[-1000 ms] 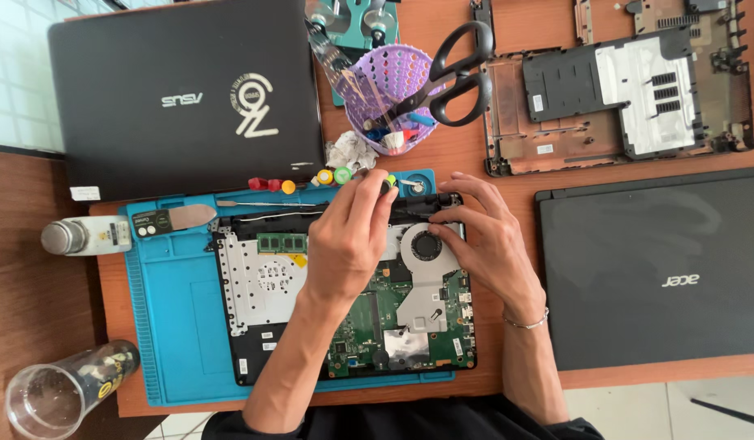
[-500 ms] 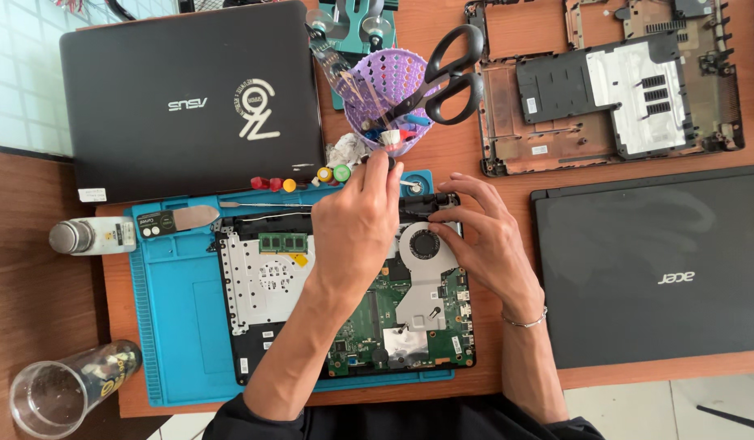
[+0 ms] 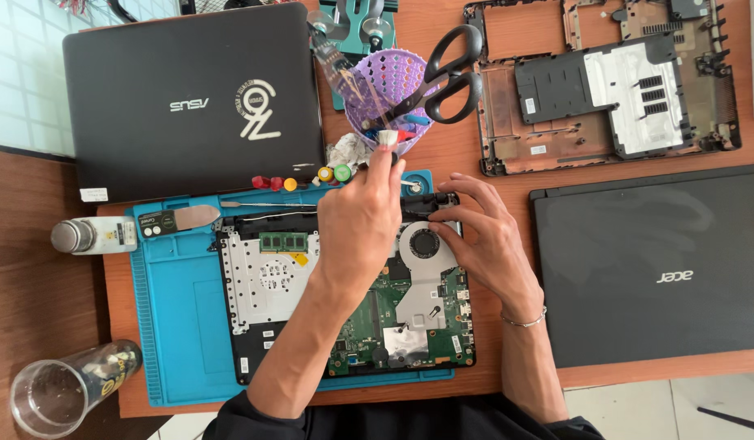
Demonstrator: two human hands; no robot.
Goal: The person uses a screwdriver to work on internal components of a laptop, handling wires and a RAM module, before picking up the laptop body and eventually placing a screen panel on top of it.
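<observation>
White and small, the cylindrical part (image 3: 386,138) sat pinched between the fingertips of my left hand (image 3: 361,220), raised just in front of the purple basket (image 3: 393,81) above the opened laptop (image 3: 352,301) on the blue mat (image 3: 177,326). It looked light, stiff and easy to drop, so a fingertip pinch on its sides seemed best. My right hand (image 3: 483,236) lay open, fingers spread on the laptop's top edge beside the fan (image 3: 426,244), gripping nothing.

The mat (image 3: 177,326) looks like matt blue rubber. The table (image 3: 35,269) is smooth brown wood. The basket (image 3: 393,90) is purple plastic, the cup (image 3: 63,391) clear glass, the scissors (image 3: 442,77) black-handled metal.
</observation>
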